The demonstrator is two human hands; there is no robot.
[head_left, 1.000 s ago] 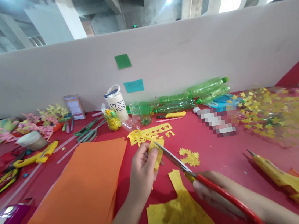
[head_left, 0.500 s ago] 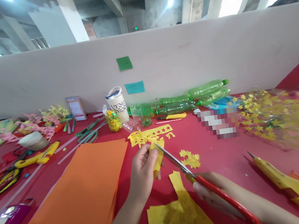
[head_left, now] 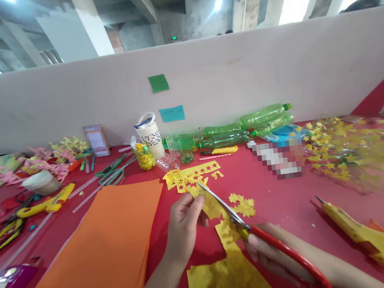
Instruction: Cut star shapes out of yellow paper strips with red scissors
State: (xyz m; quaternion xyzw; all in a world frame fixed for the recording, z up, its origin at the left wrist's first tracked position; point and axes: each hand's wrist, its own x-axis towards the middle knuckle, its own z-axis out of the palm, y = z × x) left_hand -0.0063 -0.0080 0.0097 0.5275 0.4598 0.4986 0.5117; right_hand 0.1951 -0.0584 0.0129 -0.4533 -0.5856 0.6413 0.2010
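Nearest, on the near side of the scissors [head_left: 263, 234], we have flat yellow sheets [head_left: 211, 284]. Our right hand [head_left: 270, 256] wraps the scissors' glossy red handles. Left of the blades, our left hand [head_left: 184, 219] pinches 1 yellow strip [head_left: 212, 205]: likely light, limp, easily torn, best held by an edge clear of the scissors. Beyond them lie pointed paper stars [head_left: 244, 205], then smooth green plastic bottles [head_left: 227, 139].

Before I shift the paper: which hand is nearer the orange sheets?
Left. The left hand is just right of the orange sheets; the right hand is farther right.
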